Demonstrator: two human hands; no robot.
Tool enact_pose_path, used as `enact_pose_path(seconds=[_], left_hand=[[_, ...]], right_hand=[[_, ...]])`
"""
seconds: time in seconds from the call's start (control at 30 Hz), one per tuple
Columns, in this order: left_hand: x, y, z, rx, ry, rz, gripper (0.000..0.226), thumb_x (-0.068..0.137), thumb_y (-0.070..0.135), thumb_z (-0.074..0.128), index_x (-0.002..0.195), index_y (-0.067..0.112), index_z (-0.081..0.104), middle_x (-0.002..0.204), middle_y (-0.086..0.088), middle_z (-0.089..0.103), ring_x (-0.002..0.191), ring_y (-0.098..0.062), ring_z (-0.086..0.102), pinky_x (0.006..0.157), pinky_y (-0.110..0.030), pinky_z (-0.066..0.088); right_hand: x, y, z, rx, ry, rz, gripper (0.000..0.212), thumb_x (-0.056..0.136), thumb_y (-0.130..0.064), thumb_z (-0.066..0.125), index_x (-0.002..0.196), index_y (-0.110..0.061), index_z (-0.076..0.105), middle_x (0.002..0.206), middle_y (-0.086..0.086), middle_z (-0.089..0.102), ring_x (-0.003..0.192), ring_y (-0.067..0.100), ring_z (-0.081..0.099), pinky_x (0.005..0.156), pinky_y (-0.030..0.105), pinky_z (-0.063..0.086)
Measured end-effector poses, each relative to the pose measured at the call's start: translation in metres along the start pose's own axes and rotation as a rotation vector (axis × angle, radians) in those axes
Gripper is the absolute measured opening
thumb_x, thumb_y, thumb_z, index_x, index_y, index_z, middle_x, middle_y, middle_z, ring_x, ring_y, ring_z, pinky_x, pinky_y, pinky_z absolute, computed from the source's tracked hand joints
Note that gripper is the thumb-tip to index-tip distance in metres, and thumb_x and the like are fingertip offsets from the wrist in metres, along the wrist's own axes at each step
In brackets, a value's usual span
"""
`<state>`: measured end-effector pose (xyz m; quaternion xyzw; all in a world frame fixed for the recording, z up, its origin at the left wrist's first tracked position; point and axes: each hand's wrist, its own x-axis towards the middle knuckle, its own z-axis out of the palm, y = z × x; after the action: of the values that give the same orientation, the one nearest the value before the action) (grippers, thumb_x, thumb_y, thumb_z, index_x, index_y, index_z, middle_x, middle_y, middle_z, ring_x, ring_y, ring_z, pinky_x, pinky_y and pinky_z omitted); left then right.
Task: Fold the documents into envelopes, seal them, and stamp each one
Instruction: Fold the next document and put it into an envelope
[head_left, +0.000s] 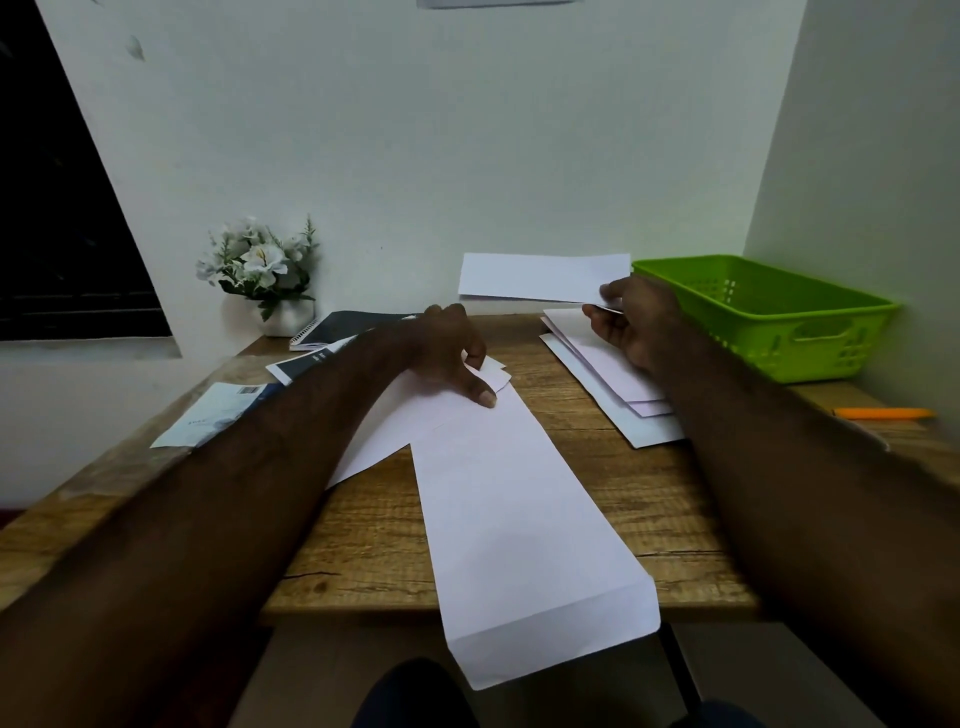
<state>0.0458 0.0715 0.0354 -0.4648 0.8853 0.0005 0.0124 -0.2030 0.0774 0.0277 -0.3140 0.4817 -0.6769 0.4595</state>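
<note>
Fingers of right hand (631, 325): pinching folded document (540, 278) by one end, held above desk's (649, 499) far right. Left hand (452, 353): thumb and curled fingers holding down loose sheets (415, 415) mid-desk. Long envelope (519, 519) overhanging near edge, flap open; likely to slide off if nudged. Possible sag or crumple of document from one-end pinch. Green basket (779, 312) at far right corner.
</note>
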Motion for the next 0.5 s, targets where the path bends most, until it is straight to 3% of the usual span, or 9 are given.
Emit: enact_pose_path(seconds=[0.1, 0.2, 0.3, 0.43, 0.5], left_hand=[[-0.002, 0.002, -0.002, -0.037, -0.009, 0.038, 0.053, 0.073, 0.061, 0.077, 0.063, 0.015, 0.054, 0.067, -0.001, 0.051, 0.072, -0.022, 0.050, 0.061, -0.029, 0.035], [-0.006, 0.000, -0.006, -0.058, -0.007, 0.019, 0.055, 0.073, 0.058, 0.078, 0.080, 0.005, 0.064, 0.088, -0.013, 0.065, 0.086, -0.027, 0.058, 0.066, -0.030, 0.038], [-0.007, -0.006, -0.007, -0.082, 0.016, 0.014, 0.051, 0.069, 0.059, 0.081, 0.082, 0.011, 0.069, 0.091, -0.006, 0.069, 0.088, -0.022, 0.062, 0.071, -0.034, 0.047], [-0.005, -0.010, -0.008, -0.090, 0.049, -0.007, 0.046, 0.065, 0.061, 0.083, 0.066, 0.018, 0.066, 0.060, 0.007, 0.062, 0.063, -0.010, 0.057, 0.068, -0.030, 0.047], [-0.005, -0.010, -0.010, -0.108, 0.080, -0.013, 0.045, 0.064, 0.062, 0.083, 0.067, 0.020, 0.066, 0.057, 0.007, 0.062, 0.059, -0.009, 0.056, 0.067, -0.029, 0.047]], right_hand=[[0.008, 0.002, -0.006, 0.005, -0.010, 0.010, 0.017, 0.099, -0.003, 0.048, 0.085, -0.012, 0.053, 0.079, 0.005, 0.057, 0.056, 0.020, 0.067, 0.047, 0.022, 0.052], [0.012, 0.005, -0.008, 0.005, -0.036, 0.002, 0.017, 0.102, -0.007, 0.043, 0.094, -0.014, 0.056, 0.079, 0.004, 0.058, 0.042, 0.014, 0.060, 0.045, 0.019, 0.051], [0.012, 0.007, -0.003, -0.235, 0.019, -0.177, 0.026, 0.089, 0.006, 0.048, 0.082, -0.015, 0.061, 0.078, 0.005, 0.060, 0.056, 0.017, 0.054, 0.048, 0.024, 0.054], [0.013, 0.011, -0.004, -0.359, 0.046, -0.280, 0.031, 0.085, 0.008, 0.046, 0.078, -0.017, 0.064, 0.076, 0.004, 0.061, 0.056, 0.017, 0.055, 0.046, 0.025, 0.054], [0.015, 0.012, -0.004, -0.393, 0.042, -0.290, 0.030, 0.085, 0.006, 0.047, 0.075, -0.017, 0.064, 0.076, 0.005, 0.061, 0.053, 0.017, 0.055, 0.048, 0.026, 0.054]])
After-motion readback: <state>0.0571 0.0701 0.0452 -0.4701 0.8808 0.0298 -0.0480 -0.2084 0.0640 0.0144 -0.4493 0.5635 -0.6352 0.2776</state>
